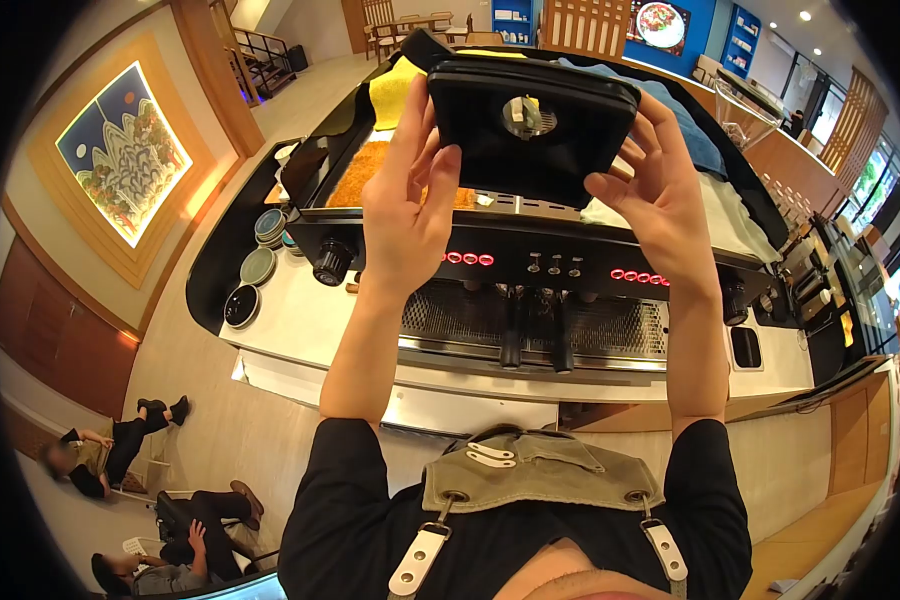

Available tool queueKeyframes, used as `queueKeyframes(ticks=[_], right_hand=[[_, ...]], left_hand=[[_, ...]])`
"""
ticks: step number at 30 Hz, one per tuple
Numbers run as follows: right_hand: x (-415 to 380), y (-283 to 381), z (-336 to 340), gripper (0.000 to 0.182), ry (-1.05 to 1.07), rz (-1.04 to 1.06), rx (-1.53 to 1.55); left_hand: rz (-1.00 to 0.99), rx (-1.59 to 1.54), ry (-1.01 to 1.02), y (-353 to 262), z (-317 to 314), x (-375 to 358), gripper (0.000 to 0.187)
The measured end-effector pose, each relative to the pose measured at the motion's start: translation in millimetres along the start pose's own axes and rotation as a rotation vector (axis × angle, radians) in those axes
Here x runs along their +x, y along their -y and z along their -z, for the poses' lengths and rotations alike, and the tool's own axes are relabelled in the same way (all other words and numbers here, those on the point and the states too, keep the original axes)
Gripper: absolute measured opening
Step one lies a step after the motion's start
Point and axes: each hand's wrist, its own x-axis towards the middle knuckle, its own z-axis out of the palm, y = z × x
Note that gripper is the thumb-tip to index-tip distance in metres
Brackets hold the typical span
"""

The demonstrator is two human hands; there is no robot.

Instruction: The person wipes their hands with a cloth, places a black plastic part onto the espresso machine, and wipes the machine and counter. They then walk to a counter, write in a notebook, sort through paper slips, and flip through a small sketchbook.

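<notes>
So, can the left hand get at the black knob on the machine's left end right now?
Probably, but only once freed: the black knob looks uncovered and close by, but the left hand is busy gripping the black piece along with the right hand.

Black short sleeves, khaki apron, pale straps with seemingly metal studs.

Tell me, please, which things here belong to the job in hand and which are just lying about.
Likely in the job:
black casing with a round hole
left hand and right hand, holding it

Apparently lying about:
yellow cloth
orange cloth
blue cloth
round dishes
</notes>
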Motion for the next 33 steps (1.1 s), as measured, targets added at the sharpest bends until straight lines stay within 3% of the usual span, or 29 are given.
queueKeyframes(ticks=[7,10,13,16,22,25,26,28,29,33], right_hand=[[-2,0,-8,0.075,-0.011,0.103,-0.002],[3,-15,-9,0.069,-0.022,0.312,-0.052],[9,-18,4,0.06,0.035,0.539,-0.33],[12,-23,5,0.054,-0.008,0.608,-0.413],[15,-24,9,0.052,0.008,0.734,-0.525],[12,-11,1,0.059,-0.052,0.423,-0.354],[15,-10,7,0.068,-0.031,0.307,-0.42],[26,-12,18,0.071,-0.006,0.046,-0.216],[32,-6,22,0.074,0.031,-0.105,-0.201],[45,-18,43,0.062,0.138,-0.411,-0.215]], left_hand=[[-0.045,-0.07,-0.111,-4,-9,-3,0.053],[0.018,-0.157,-0.145,-6,-7,-3,0.051],[0.085,-0.369,-0.167,7,2,-11,0.046],[0.054,-0.554,-0.224,4,-3,-8,0.041],[0.006,-0.468,-0.216,7,3,-7,0.042],[0.048,-0.332,-0.189,-2,3,13,0.047],[0.08,-0.264,-0.172,-6,3,23,0.05],[0.213,-0.024,-0.028,9,10,36,0.054],[0.298,-0.078,0.016,19,10,41,0.054],[0.568,0.008,0.252,36,11,45,0.057]])
